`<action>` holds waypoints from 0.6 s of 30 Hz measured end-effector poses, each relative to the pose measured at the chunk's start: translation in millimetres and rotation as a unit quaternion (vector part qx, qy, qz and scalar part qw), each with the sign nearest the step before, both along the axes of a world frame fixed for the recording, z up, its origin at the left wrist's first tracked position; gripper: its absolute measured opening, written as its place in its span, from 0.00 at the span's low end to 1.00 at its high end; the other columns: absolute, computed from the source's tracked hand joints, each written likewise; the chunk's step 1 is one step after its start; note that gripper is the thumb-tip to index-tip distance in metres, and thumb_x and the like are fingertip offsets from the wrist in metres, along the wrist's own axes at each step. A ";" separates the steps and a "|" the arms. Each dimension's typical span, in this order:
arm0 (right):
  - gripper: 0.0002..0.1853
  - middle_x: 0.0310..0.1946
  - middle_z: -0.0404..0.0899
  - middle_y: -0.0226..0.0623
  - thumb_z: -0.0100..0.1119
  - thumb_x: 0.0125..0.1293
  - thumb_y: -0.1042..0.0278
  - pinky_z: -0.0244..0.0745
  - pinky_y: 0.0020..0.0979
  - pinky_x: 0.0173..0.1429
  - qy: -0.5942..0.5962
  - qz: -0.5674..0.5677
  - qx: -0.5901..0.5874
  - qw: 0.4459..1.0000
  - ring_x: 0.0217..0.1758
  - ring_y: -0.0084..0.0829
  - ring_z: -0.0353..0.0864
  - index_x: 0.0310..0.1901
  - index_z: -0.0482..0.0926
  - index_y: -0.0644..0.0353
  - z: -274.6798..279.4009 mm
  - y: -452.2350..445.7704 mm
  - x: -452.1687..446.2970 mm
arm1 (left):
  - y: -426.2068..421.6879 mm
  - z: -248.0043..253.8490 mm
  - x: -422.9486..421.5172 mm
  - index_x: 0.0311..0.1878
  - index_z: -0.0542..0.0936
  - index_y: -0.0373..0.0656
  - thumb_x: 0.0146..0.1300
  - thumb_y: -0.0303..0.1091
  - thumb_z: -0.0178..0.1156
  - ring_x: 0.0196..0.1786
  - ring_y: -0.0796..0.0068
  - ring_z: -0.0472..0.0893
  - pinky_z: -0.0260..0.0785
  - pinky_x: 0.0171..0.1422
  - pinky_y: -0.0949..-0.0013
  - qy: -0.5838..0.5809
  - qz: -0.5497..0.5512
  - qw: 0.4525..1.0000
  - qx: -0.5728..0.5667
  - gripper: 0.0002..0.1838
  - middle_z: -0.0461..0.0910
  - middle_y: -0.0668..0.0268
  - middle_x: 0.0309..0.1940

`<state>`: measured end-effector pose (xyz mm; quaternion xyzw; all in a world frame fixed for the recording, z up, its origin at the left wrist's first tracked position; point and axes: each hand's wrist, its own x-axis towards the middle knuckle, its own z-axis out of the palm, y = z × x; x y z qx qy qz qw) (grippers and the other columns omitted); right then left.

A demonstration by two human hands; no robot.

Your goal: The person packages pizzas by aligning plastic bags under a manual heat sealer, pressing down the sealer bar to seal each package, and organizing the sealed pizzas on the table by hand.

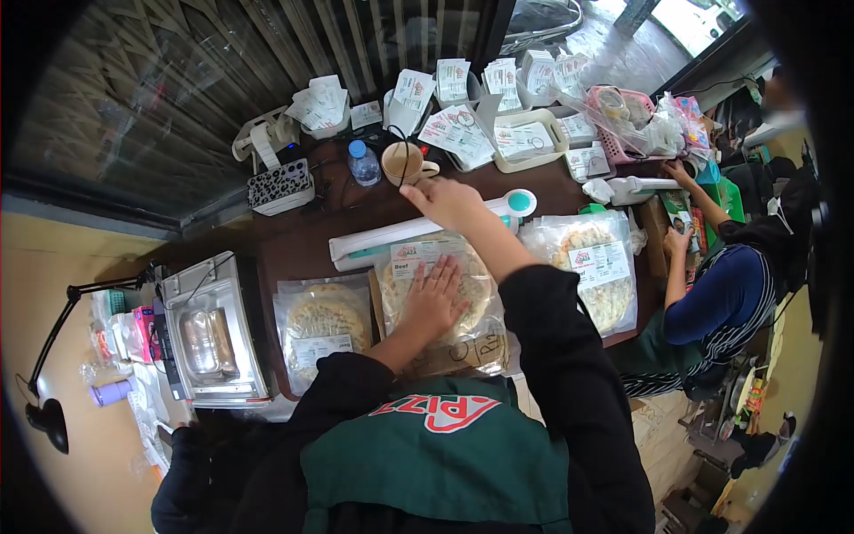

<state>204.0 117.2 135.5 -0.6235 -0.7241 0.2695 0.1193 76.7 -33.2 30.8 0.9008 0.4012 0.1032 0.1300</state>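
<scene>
My left hand (436, 298) lies flat with fingers spread on a clear plastic pack of round pizza (458, 267) with a "Beef" label. The pack rests on a cardboard piece (476, 356) marked in black. Farther forward, my right hand (442, 203) reaches left, just in front of a mug (405, 162). Its fingertips meet a thin black cord (407, 147) that crosses the mug; the grip is partly hidden. A second pizza pack (325, 320) sits left of my left hand, and another pizza pack (598, 271) is to the right.
Behind the packs lies a long white device (382, 240) with teal parts. A blue-capped bottle (363, 165), label bins (529, 142) and a pink basket (614, 142) line the back. A silver vacuum sealer (218, 329) stands left. At right, a co-worker's hands (678, 240) handle a packet.
</scene>
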 end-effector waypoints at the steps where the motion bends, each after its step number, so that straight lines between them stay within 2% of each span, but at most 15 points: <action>1: 0.38 0.48 0.82 0.45 0.32 0.71 0.30 0.72 0.46 0.58 -0.056 0.041 -0.110 0.992 0.55 0.47 0.79 0.46 0.83 0.58 -6.3 8.3 0.0 | 0.9 -1.0 0.5 0.73 0.60 0.38 0.69 0.54 0.48 0.79 0.59 0.50 0.33 0.80 0.42 0.010 -0.001 1.000 0.012 0.37 0.54 0.54 0.76; 4: 0.47 0.56 0.79 0.46 0.22 0.67 0.23 0.68 0.44 0.65 -0.103 0.103 -0.210 0.967 0.63 0.47 0.75 0.53 0.81 0.58 -22.8 18.8 -5.0 | 0.6 -0.9 1.3 0.72 0.62 0.38 0.69 0.52 0.48 0.79 0.60 0.51 0.35 0.80 0.43 0.031 0.003 0.999 0.017 0.35 0.56 0.56 0.75; 5: 0.49 0.58 0.78 0.46 0.20 0.66 0.22 0.65 0.43 0.69 -0.104 0.093 -0.235 0.962 0.65 0.46 0.73 0.56 0.80 0.58 -28.1 19.1 -7.6 | 1.2 -0.6 1.5 0.72 0.62 0.38 0.69 0.52 0.48 0.79 0.60 0.52 0.35 0.80 0.43 0.030 0.006 0.999 0.019 0.35 0.56 0.56 0.75; 8: 0.48 0.58 0.78 0.46 0.22 0.66 0.21 0.65 0.42 0.69 -0.113 0.080 -0.262 0.955 0.65 0.45 0.74 0.55 0.81 0.58 -49.8 19.9 -13.8 | 1.1 -2.7 3.0 0.72 0.63 0.39 0.68 0.51 0.48 0.78 0.60 0.53 0.35 0.80 0.44 0.030 0.011 0.999 0.019 0.34 0.57 0.56 0.75; 11: 0.47 0.50 0.82 0.48 0.24 0.66 0.22 0.69 0.43 0.65 -0.102 0.069 -0.203 0.971 0.59 0.46 0.78 0.48 0.85 0.59 -57.2 9.9 -15.7 | 1.7 -4.6 3.6 0.71 0.64 0.39 0.68 0.49 0.49 0.77 0.60 0.55 0.37 0.80 0.44 0.025 0.015 0.999 0.017 0.33 0.59 0.56 0.74; 14: 0.42 0.35 0.85 0.47 0.31 0.69 0.27 0.77 0.43 0.52 -0.101 0.056 -0.131 0.985 0.45 0.46 0.84 0.36 0.87 0.59 -61.8 3.7 -13.7 | 2.3 -5.6 5.2 0.69 0.67 0.39 0.67 0.48 0.51 0.76 0.59 0.58 0.40 0.78 0.43 0.005 0.019 1.000 0.023 0.32 0.63 0.55 0.71; 17: 0.40 0.22 0.83 0.42 0.36 0.69 0.30 0.79 0.42 0.37 -0.110 0.040 0.015 0.993 0.30 0.45 0.85 0.25 0.86 0.60 -76.3 -5.2 -12.7 | 3.2 -0.5 5.5 0.68 0.68 0.39 0.66 0.47 0.52 0.76 0.59 0.58 0.42 0.78 0.43 -0.007 0.025 0.999 0.022 0.31 0.64 0.55 0.70; 18: 0.39 0.20 0.82 0.41 0.37 0.69 0.30 0.78 0.42 0.35 -0.112 0.039 0.035 0.992 0.29 0.44 0.84 0.24 0.85 0.59 -78.7 -4.1 -12.2 | 3.7 -0.4 6.5 0.68 0.68 0.38 0.66 0.47 0.53 0.76 0.59 0.59 0.42 0.78 0.43 -0.014 0.028 0.999 0.020 0.31 0.65 0.55 0.70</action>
